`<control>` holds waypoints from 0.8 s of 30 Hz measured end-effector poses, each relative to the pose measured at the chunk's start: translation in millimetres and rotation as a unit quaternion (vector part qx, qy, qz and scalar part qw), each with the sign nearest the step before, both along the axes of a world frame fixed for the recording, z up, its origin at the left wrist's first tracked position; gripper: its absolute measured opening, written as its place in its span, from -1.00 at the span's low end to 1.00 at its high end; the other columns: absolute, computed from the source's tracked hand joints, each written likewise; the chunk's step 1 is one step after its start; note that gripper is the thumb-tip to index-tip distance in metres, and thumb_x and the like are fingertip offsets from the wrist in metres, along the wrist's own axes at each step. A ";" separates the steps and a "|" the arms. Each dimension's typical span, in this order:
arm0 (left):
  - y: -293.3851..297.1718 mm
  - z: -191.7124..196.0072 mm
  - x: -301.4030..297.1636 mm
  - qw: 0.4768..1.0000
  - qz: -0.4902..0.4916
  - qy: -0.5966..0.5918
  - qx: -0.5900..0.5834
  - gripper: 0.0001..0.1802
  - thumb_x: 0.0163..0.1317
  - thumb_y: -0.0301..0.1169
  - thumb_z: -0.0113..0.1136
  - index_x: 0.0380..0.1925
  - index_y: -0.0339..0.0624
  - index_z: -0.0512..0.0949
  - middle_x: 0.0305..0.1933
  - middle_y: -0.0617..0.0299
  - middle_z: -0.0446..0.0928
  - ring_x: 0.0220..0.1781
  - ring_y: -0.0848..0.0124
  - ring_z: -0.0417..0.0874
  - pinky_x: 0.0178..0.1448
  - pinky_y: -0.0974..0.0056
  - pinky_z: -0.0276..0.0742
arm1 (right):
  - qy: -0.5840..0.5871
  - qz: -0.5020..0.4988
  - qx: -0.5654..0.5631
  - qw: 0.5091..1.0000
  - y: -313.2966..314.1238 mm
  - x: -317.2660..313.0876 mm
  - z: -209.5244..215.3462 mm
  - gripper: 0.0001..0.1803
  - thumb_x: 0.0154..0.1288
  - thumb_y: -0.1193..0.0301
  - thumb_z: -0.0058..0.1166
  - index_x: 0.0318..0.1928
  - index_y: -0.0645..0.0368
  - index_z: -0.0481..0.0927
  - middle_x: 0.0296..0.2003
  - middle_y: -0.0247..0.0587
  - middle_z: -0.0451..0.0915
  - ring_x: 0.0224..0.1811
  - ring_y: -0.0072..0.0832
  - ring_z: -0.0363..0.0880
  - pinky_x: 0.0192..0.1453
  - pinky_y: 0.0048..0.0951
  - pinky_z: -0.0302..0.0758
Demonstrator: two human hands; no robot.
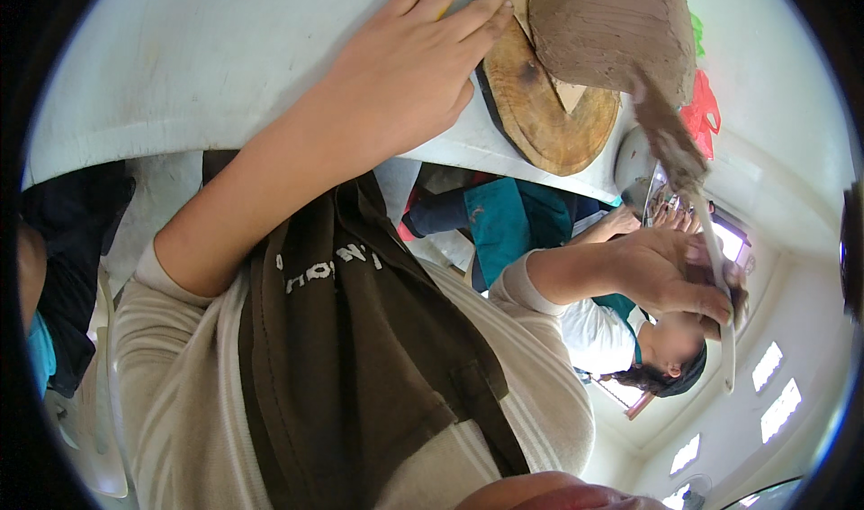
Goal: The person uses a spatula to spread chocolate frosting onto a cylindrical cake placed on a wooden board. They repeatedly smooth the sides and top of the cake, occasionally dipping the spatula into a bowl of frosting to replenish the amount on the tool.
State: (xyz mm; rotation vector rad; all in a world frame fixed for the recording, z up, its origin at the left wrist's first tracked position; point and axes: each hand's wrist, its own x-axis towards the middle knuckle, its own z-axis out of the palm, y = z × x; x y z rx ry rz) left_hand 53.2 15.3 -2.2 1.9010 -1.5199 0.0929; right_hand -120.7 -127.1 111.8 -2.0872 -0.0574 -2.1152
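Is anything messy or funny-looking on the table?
Yes. The round wooden board sticks out past the edge of the white table. The clay lump on it overhangs the board's rim. The flat tool in the right hand is smeared with clay near its tip. The left hand rests by the board.

clay slab [612, 28] top cut off by edge, right hand [679, 280] hiding tool handle [720, 276]

a white tabletop [180, 60] fills the upper left. another person in a teal apron [504, 222] and dark cap [688, 375] sits across it. red plastic [702, 109] lies near the far edge. bright windows [778, 393] show beyond.
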 end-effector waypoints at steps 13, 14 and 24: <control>-8.5 -4.9 -10.1 0.999 0.022 -0.002 0.028 -0.34 0.05 -0.45 -0.01 0.24 -0.30 0.22 0.38 0.07 0.14 0.38 0.04 0.13 0.42 0.02 0.04 | 0.126 -0.010 0.018 0.992 1.5 11.0 -41.0 -0.66 0.39 0.23 -0.07 -0.12 0.31 0.31 -0.50 0.05 0.53 -0.72 -0.54 0.43 -0.68 -0.70 0.39; -10.8 -2.5 -11.0 0.999 0.014 0.000 0.032 -0.34 0.05 -0.45 -0.01 0.25 -0.30 0.21 0.38 0.07 0.14 0.38 0.03 0.13 0.42 0.01 0.03 | 0.098 0.002 0.033 0.995 1.6 3.7 -29.7 -0.61 0.38 0.17 -0.08 -0.12 0.30 0.29 -0.48 0.06 0.52 -0.71 -0.54 0.43 -0.69 -0.72 0.37; -14.0 5.6 -12.2 0.996 -0.001 -0.012 0.094 -0.29 0.07 -0.44 -0.01 0.30 -0.30 0.13 0.41 -0.01 0.07 0.39 -0.05 0.08 0.43 -0.01 -0.04 | 0.261 0.121 -0.002 0.958 26.6 -6.1 -54.6 -0.80 0.05 0.46 0.24 -0.30 0.25 0.55 -0.38 -0.05 0.61 -0.53 -0.36 0.56 -0.55 -0.51 0.45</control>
